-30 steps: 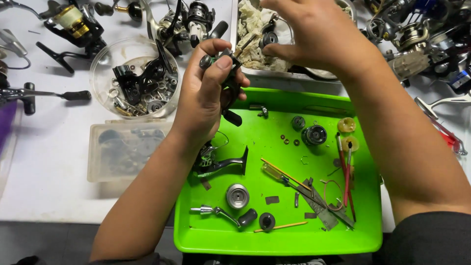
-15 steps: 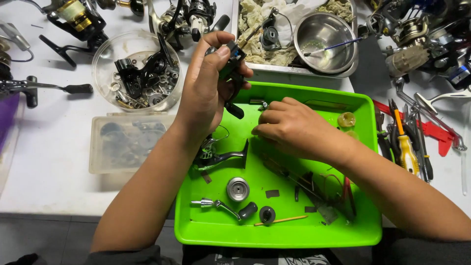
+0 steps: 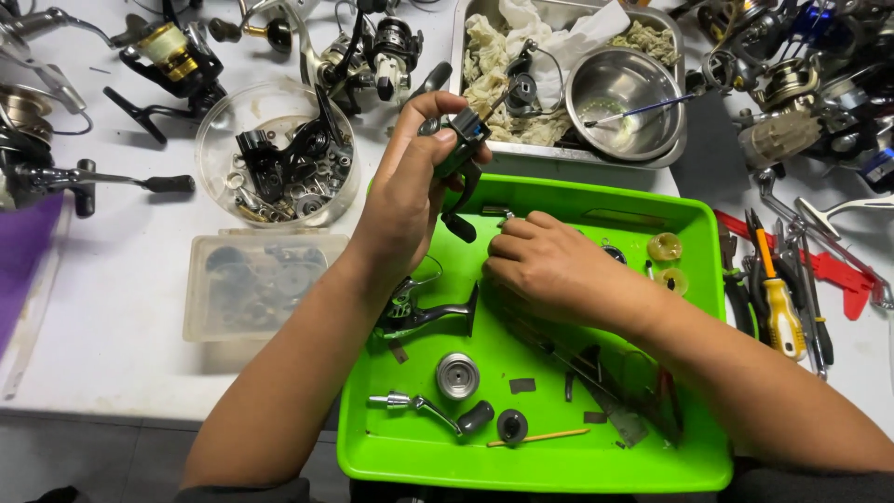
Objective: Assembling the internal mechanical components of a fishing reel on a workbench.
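Clearly, the left hand (image 3: 410, 200) is closed firmly around a dark reel body (image 3: 461, 149), raised above the far left corner of the green tray (image 3: 549, 470). The right hand (image 3: 549, 265) rests low on the tray near its far edge, fingers curled; whether it pinches a small part cannot be seen. The reel body looks rigid, rather light, perhaps greasy and slippery, so holding it around the thick housing, not the thin stem, seems safest.
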